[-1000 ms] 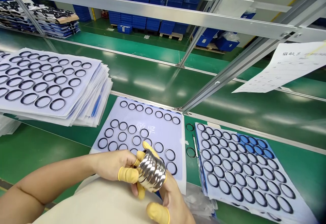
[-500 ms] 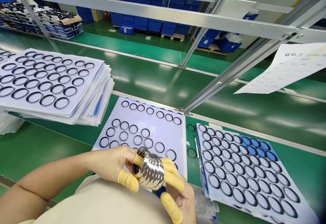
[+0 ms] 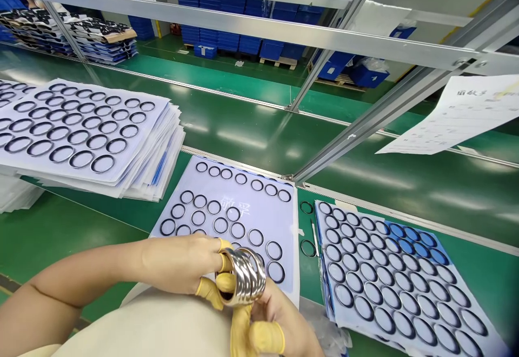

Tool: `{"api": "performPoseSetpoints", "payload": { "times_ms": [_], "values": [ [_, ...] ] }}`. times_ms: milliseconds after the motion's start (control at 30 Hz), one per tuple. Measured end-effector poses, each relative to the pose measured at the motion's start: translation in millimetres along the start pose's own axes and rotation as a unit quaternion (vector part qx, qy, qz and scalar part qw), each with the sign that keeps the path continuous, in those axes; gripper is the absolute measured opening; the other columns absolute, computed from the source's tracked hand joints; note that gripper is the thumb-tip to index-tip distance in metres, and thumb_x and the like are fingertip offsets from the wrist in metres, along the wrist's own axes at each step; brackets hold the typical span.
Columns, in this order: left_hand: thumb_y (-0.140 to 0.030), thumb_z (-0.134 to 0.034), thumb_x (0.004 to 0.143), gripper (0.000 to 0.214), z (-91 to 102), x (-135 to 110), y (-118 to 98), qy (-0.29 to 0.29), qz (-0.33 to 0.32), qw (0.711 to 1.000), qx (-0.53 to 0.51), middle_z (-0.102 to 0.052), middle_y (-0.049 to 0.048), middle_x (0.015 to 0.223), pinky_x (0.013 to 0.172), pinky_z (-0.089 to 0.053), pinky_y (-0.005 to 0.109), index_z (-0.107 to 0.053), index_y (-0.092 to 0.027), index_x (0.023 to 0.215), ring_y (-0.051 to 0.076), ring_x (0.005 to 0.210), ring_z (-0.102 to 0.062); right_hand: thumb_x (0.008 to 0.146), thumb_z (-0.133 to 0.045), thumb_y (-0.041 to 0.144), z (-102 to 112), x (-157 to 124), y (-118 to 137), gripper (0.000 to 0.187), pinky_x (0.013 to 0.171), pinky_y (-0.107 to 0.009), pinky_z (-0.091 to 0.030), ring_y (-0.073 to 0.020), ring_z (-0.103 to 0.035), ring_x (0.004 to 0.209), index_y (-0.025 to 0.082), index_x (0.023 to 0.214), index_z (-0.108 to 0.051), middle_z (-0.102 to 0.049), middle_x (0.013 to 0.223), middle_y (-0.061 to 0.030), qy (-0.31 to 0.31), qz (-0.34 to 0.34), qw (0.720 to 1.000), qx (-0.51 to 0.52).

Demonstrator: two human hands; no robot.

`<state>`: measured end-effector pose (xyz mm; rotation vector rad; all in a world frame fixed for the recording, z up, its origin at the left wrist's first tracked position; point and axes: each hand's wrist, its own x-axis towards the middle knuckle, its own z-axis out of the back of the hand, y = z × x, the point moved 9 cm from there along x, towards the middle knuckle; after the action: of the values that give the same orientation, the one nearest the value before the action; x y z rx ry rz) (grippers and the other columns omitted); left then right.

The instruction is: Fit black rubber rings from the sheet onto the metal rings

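A row of shiny metal rings (image 3: 248, 277) is held together in front of my body, between both hands. My left hand (image 3: 190, 262) grips the left end of the row, its fingers curled at the rim. My right hand (image 3: 279, 319) holds the rings from below and the right, its fingers bent round them. Yellow finger cots cover the fingertips, and one covered fingertip shows inside the nearest ring; whose it is I cannot tell. Just beyond lies a white sheet (image 3: 267, 213) bearing spaced-out rings, partly hidden by my hands.
To the left rises a stack of sheets (image 3: 156, 146) topped with rows of rings. On the right another ring-covered sheet (image 3: 399, 286) lies on the green table (image 3: 478, 262). Two loose rings and a white pen-like stick (image 3: 314, 238) sit between sheets. A metal frame post (image 3: 340, 130) and hanging paper (image 3: 458, 116) stand ahead.
My right hand has turned its fingers downward and under the rings, and the row is tilted more upright. My left fingers have curled closer around its left end. The view has shifted slightly.
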<state>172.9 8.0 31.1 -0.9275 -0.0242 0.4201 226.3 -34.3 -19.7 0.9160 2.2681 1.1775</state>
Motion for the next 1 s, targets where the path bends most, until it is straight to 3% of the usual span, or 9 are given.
{"api": "performPoseSetpoints", "payload": {
  "times_ms": [200,333,467,567,633,733,867,933,1000],
  "values": [
    [-0.035,-0.066,0.083,0.020,9.3,-0.2,-1.8,0.010,-0.016,0.994,0.107,-0.066,0.0057,0.085,0.061,-0.044,0.026,-0.062,-0.017,0.092,0.019,0.069,-0.061,0.070,-0.075,0.053,0.5,1.0,-9.4,0.049,0.062,-0.025,-0.052,-0.0127,-0.063,0.060,0.020,0.104,-0.067,-0.072,0.079,-0.0050,-0.010,-0.016,1.000,-0.005],
    [-0.048,-0.074,0.072,0.037,0.8,-0.5,4.2,0.132,-0.035,0.986,-0.097,-0.064,-0.0005,0.063,0.045,-0.041,0.021,-0.060,-0.019,0.092,0.014,0.051,-0.057,0.077,-0.070,0.053,1.4,-3.1,-16.0,0.046,0.060,-0.025,-0.053,-0.0130,-0.067,0.059,0.018,0.106,-0.065,-0.072,0.083,-0.0069,-0.020,-0.054,0.998,0.010],
    [-0.049,-0.075,0.070,0.053,-9.3,-1.9,7.1,0.232,-0.002,0.908,-0.349,-0.065,-0.0020,0.060,0.042,-0.046,0.020,-0.059,-0.018,0.109,0.013,0.044,-0.057,0.082,-0.065,0.049,9.5,-2.6,7.5,0.035,0.068,-0.030,-0.056,-0.0157,-0.068,0.068,0.021,0.102,-0.067,-0.072,0.086,-0.0061,-0.084,-0.001,0.990,-0.115],
    [-0.046,-0.076,0.071,0.056,-22.5,-2.5,5.8,0.287,0.037,0.849,-0.441,-0.065,-0.0027,0.057,0.038,-0.047,0.021,-0.057,-0.016,0.114,0.014,0.038,-0.057,0.086,-0.061,0.045,12.7,-3.7,29.3,0.024,0.077,-0.031,-0.056,-0.0180,-0.066,0.077,0.024,0.088,-0.072,-0.071,0.085,-0.0041,-0.125,0.053,0.945,-0.297],
    [-0.047,-0.072,0.075,0.052,-28.5,-0.7,2.1,0.301,0.036,0.830,-0.468,-0.064,-0.0032,0.054,0.034,-0.044,0.020,-0.056,-0.016,0.113,0.014,0.035,-0.055,0.086,-0.061,0.045,15.9,-5.0,36.2,0.023,0.079,-0.032,-0.056,-0.0190,-0.065,0.080,0.025,0.088,-0.073,-0.071,0.085,-0.0038,-0.150,0.074,0.918,-0.359],
    [-0.052,-0.062,0.082,0.040,-32.6,4.5,-3.1,0.292,-0.001,0.840,-0.458,-0.058,-0.0036,0.046,0.031,-0.039,0.019,-0.059,-0.017,0.103,0.012,0.029,-0.047,0.084,-0.063,0.045,22.9,-3.5,36.9,0.028,0.085,-0.035,-0.055,-0.0208,-0.066,0.087,0.026,0.105,-0.070,-0.071,0.096,-0.0049,-0.170,0.072,0.907,-0.378],
    [-0.050,-0.055,0.087,0.032,-35.2,10.9,-0.2,0.254,-0.028,0.886,-0.387,-0.052,-0.0043,0.039,0.031,-0.038,0.018,-0.058,-0.019,0.081,0.011,0.028,-0.044,0.080,-0.068,0.047,19.9,5.2,35.7,0.048,0.100,-0.039,-0.047,-0.0224,-0.064,0.102,0.030,0.124,-0.061,-0.068,0.113,-0.0045,-0.089,0.057,0.921,-0.376],
    [-0.051,-0.051,0.089,0.032,-37.9,11.3,2.3,0.254,-0.025,0.893,-0.371,-0.054,-0.0047,0.042,0.033,-0.040,0.018,-0.057,-0.019,0.085,0.011,0.031,-0.046,0.075,-0.070,0.054,17.2,4.9,40.0,0.062,0.108,-0.041,-0.038,-0.0251,-0.057,0.117,0.030,0.131,-0.055,-0.061,0.128,-0.0058,-0.048,0.076,0.921,-0.378],
    [-0.056,-0.045,0.091,0.040,-38.7,12.2,5.2,0.245,-0.023,0.901,-0.357,-0.060,-0.0031,0.050,0.038,-0.043,0.018,-0.056,-0.018,0.098,0.011,0.035,-0.049,0.069,-0.073,0.060,20.6,1.0,45.0,0.079,0.112,-0.044,-0.031,-0.0288,-0.045,0.130,0.029,0.137,-0.049,-0.049,0.141,-0.0080,-0.054,0.100,0.923,-0.368]
  ]
}}
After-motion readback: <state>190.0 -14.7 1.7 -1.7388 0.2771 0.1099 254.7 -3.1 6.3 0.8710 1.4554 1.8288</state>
